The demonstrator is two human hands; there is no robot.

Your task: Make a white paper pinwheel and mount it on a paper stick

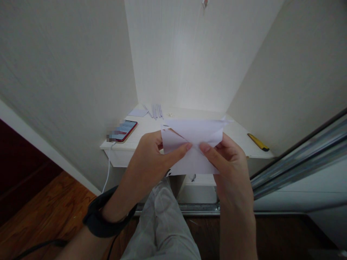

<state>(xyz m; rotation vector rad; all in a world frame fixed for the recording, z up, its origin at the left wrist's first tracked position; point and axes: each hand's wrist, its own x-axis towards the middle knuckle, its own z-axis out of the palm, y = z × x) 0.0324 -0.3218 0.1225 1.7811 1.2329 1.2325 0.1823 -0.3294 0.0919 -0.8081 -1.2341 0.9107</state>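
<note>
A folded sheet of white paper (192, 160) is held up between both hands, above the front edge of a white shelf (151, 135). My left hand (159, 153) grips its left side, thumb pressed on the near face and fingers hidden behind. From the right, my right hand (226, 155) pinches it the same way, its thumb tip close to the left one. A slanting slit or fold gap shows near the paper's upper left, and dark marks sit at its left corners. A pointed bit of paper sticks out at the upper right.
On the shelf's left lies a phone (124, 130) with a white cable (108, 168). Several thin rolled paper strips (157, 111) and a flat paper piece (138, 112) lie at the back. A yellow utility knife (257, 142) rests at right. White panels enclose the shelf; metal rails (298, 164) run at right.
</note>
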